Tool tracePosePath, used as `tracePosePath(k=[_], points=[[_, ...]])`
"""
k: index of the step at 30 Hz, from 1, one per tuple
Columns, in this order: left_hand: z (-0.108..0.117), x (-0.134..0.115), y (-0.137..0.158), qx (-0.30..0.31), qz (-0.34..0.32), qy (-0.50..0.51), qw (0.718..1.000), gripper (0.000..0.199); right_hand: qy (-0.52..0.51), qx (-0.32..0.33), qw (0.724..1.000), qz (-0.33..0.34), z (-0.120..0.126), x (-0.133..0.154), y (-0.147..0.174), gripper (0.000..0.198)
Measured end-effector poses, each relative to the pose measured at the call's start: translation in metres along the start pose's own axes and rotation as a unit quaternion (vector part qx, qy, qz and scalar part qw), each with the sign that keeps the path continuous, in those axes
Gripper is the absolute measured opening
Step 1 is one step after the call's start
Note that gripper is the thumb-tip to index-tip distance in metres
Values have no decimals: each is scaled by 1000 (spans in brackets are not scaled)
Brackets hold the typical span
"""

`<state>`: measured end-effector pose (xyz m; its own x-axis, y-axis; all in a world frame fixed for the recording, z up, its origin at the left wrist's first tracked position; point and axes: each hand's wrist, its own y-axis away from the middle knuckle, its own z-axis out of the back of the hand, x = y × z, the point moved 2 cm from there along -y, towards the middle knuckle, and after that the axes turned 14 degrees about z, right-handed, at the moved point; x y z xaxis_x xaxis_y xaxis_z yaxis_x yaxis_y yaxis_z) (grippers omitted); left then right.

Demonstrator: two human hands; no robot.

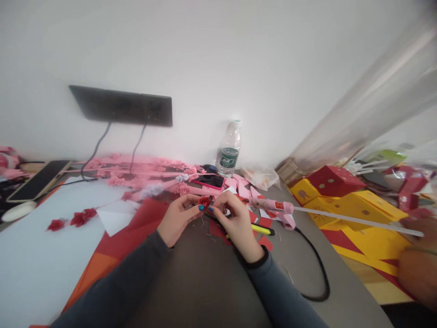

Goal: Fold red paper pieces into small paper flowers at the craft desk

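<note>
Between my two hands, over the grey table, is a small red paper flower (205, 201). My left hand (182, 213) pinches it from the left with thumb and forefinger. From the right, my right hand (234, 218) closes its fingertips at the flower's edge; blue nail polish shows on both thumbs. Beside my right hand lies a pink glue gun (273, 206) with a long white glue stick in its back. A yellow and black utility knife (262, 229) rests partly under that hand, among red paper scraps (265, 243).
A water bottle (230, 152) stands by the wall near a phone (210, 181). Pink paper flowers (136, 171) lie behind; finished red flowers (80, 217) sit left on white sheets. A black cord (324, 269) loops right, near yellow boxes (362, 207) and another person's arm (419, 269).
</note>
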<state>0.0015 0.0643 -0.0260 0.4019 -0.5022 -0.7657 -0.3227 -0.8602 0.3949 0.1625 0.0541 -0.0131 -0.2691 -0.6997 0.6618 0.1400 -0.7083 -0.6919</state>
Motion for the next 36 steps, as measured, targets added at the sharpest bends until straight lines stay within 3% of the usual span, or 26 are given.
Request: tracePosePath(k=[5,10,15,20,26,36], points=[[2,2,0,10,-12,-35,999,35,61,28,996,50,-3,4,1,12],[6,3,-3,32,-49,-83,995,31,84,23,995,46,-1,5,1,13],[7,2,-3,13,-76,-121,990,30,93,24,994,55,-1,7,0,13],[7,0,-3,2,-113,-160,981,28,88,56,994,15,-3,4,2,12],[7,0,-2,3,-103,-155,982,30,86,44,995,-8,-4,1,4,11],[10,0,-5,-21,-90,-220,971,38,79,95,991,58,-5,10,2,15]])
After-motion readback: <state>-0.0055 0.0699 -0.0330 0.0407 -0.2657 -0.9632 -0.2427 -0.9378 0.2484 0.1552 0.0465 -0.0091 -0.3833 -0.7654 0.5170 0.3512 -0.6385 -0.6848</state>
